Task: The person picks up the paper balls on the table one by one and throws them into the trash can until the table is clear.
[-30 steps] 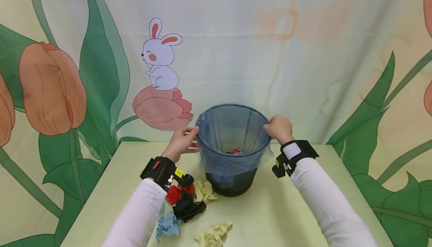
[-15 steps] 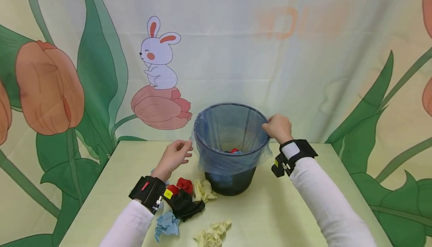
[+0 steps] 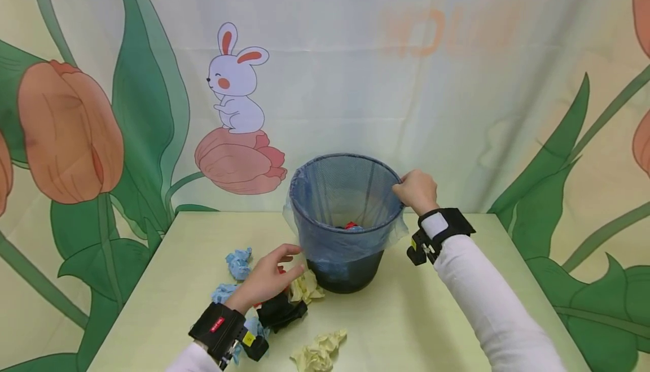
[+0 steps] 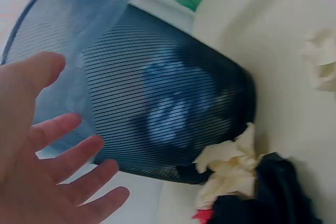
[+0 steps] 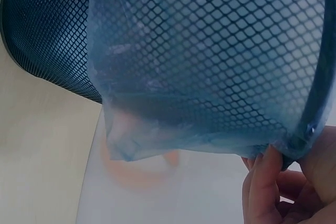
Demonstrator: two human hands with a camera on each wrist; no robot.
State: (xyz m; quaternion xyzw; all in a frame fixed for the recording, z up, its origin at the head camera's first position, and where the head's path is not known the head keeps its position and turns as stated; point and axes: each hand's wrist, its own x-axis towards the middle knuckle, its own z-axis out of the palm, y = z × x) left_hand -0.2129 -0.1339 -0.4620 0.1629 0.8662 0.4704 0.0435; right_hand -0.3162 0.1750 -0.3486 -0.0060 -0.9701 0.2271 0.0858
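Observation:
A dark mesh trash can (image 3: 346,277) stands on the table, lined with a translucent blue plastic bag (image 3: 330,245) folded over its rim. Red and blue crumpled paper (image 3: 351,226) shows at the bottom inside. My right hand (image 3: 417,192) pinches the rim and the bag edge on the right, clearer in the right wrist view. My left hand (image 3: 269,279), fingers spread and holding nothing, hovers left of the can above a pile of crumpled paper. Nearest to it are a black ball (image 3: 281,311) and a yellow one (image 3: 306,287); red paper is mostly hidden beneath the hand.
Blue paper balls (image 3: 239,263) lie on the left side of the table (image 3: 437,315), one partly behind the left wrist. Another yellow ball (image 3: 320,352) sits near the front. A curtain (image 3: 325,90) printed with tulips and a rabbit hangs behind the table.
My left hand has left the can's rim and moved down and toward me, over the paper pile. The right hand stays on the rim.

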